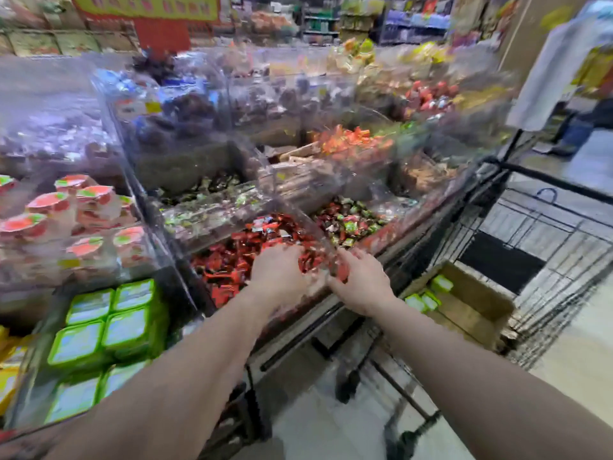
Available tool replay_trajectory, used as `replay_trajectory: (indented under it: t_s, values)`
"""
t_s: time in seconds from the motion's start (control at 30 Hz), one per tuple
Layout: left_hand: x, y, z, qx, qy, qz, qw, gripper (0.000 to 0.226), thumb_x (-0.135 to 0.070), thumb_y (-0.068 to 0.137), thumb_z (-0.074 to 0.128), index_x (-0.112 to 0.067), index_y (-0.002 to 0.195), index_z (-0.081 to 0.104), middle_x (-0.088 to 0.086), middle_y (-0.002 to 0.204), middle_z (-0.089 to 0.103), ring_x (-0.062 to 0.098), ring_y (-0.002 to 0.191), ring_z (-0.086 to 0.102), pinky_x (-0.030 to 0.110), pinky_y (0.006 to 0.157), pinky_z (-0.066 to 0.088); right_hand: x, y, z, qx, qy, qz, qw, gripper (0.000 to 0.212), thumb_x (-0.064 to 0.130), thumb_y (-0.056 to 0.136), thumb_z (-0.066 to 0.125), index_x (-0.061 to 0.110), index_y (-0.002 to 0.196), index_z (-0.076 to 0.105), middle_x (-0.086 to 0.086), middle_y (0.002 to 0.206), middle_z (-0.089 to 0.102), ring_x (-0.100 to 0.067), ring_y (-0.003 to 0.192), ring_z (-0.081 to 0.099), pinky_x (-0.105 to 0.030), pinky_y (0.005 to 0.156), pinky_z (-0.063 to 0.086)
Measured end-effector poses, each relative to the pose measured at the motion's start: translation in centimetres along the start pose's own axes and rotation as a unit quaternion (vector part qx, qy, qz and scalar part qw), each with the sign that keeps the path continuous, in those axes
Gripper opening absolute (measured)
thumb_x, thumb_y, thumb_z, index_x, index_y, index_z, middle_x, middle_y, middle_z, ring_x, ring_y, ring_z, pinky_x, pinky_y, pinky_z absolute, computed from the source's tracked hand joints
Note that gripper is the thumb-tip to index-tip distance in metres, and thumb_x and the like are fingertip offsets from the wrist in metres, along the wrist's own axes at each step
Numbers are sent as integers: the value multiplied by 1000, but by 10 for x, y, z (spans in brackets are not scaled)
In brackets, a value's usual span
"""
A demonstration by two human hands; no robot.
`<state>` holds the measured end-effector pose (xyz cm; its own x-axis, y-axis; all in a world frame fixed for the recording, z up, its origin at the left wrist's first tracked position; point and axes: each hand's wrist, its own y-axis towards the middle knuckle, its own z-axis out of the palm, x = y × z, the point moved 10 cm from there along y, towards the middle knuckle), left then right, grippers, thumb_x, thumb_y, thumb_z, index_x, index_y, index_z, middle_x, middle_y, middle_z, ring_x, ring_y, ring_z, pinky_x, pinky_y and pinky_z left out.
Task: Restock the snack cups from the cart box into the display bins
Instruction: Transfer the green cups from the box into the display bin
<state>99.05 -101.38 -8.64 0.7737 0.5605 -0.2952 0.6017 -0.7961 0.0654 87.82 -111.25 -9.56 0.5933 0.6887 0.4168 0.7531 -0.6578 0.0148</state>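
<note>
Head cam, blurred w/ motion. Both hands at frame centre, over the front edge of a clear display bin (300, 224) full of red-wrapped candies (232, 260). Left hand (282, 277) curled down among the red wrappers; can't tell if it grips any. Right hand (361, 280) just beside it at 3 o'clock, fingers bent toward the bin corner; grip unclear too. Cardboard box (471, 303) in the wire cart (547, 247) at 4 o'clock holds a few green-rimmed snack cups (429, 295). More green cups (109, 323) stacked in the bin at 8 o'clock; red-lidded cups (66, 210) at 9.
</note>
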Motion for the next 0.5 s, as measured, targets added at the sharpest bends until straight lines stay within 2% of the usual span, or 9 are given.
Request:
replay_trajectory:
  t_s: [0.1, 0.23, 0.37, 0.5]
  values:
    - [-103, 14, 35, 31, 55, 49, 997, 70, -73, 75, 49, -29, 129, 51, 6, 129, 55, 27, 122, 47, 41, 101, 41, -96, -20, -38, -20, -66, 59, 996, 73, 61, 86, 48, 29, 148, 26, -10, 153, 30, -32, 141, 25, -45, 115, 27]
    - [-211, 28, 73, 50, 51, 104, 992, 68, -66, 81, 51, -28, 137, 43, 9, 141, 45, 31, 132, 37, 43, 109, 32, -197, -48, -80, -39, -59, 132, 989, 71, 58, 85, 50, 29, 147, 30, -10, 153, 32, -30, 141, 27, -43, 114, 29]
    - [-286, 41, 112, 82, 32, 146, 985, 67, -63, 82, 52, -29, 138, 40, 7, 147, 38, 29, 137, 32, 45, 112, 28, -279, -68, -105, -33, -47, 194, 979, 69, 58, 87, 49, 31, 147, 28, -9, 154, 28, -29, 141, 26, -40, 114, 27]
    - [-329, 62, 152, 104, 41, 169, 979, 69, -63, 81, 54, -28, 139, 39, 7, 147, 39, 27, 138, 32, 44, 113, 27, -336, -70, -108, -24, -44, 227, 973, 69, 59, 88, 48, 31, 147, 26, -10, 153, 31, -29, 139, 30, -40, 112, 30]
